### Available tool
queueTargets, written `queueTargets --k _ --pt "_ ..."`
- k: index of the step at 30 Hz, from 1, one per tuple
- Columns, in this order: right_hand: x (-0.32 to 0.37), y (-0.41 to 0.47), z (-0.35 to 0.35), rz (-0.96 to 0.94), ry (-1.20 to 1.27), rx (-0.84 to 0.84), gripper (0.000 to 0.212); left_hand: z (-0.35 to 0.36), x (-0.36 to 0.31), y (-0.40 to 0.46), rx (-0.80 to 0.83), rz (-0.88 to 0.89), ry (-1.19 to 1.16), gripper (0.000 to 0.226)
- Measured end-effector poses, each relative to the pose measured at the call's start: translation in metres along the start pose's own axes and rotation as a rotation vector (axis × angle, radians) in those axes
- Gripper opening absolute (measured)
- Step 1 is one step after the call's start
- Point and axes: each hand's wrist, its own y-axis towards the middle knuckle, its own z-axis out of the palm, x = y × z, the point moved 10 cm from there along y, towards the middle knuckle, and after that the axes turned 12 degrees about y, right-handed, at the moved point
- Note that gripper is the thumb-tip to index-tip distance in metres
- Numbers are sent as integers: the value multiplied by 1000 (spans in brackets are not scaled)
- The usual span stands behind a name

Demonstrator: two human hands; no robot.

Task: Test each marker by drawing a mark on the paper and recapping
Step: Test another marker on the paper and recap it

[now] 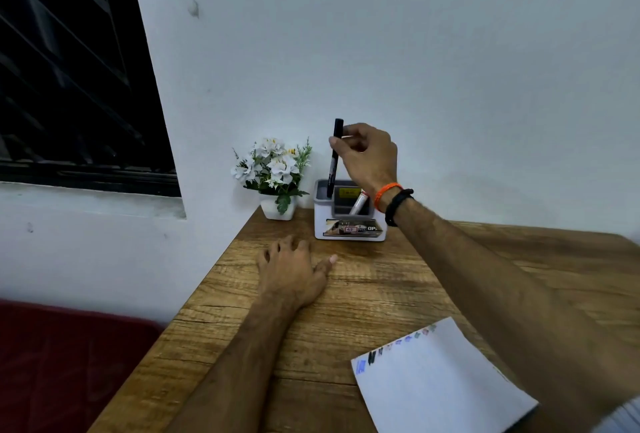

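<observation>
Head view: right hand [367, 159] pinching capped black marker [335, 155] upright, tip inside white-and-grey plastic pen holder [349, 232]; left hand [294, 268] relaxed flat on wooden table [346, 301] before holder; marked white paper [440, 384] nearer camera.

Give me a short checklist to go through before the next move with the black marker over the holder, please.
1. Right hand pinches the slim black marker near its top: ok.
2. Marker upright, lower end at the white and grey desk holder: ok.
3. Marker capped: cannot tell.
4. Left hand rests flat on the wooden table, holding nothing: ok.
5. White paper sheet lies flat, coloured marks along its top edge, space below them: ok.
6. Another marker leans in the holder: ok.
</observation>
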Motion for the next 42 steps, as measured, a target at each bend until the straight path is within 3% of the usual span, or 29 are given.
queueTargets --k 6,10,13,15,22,26,30,35,42 --pt "18 -30 -22 150 278 136 16 -15 -6 -2 -53 11 -85 65" --pt "20 -79 -39 245 345 269 6 -54 -17 -18 -229 64 -631 40" --pt "8 -116 -54 336 348 339 8 -71 -37 -34 -144 135 -1122 24" --pt "-1 -133 -67 359 300 352 17 -76 -50 -44 -67 169 -1256 30" --pt "-19 -165 -101 346 101 437 38 -68 -82 -62 65 330 -1177 19" --pt "-24 -164 -116 352 -13 533 29 -62 -75 -59 80 268 -1212 14" --pt "-24 -155 -134 334 124 442 17 -57 -74 -57 137 272 -1180 9" --pt "-32 -157 -136 386 332 333 12 -58 -99 -70 201 443 -992 15" --pt "-43 -170 -117 456 437 317 20 -66 -119 -85 53 581 -791 18"
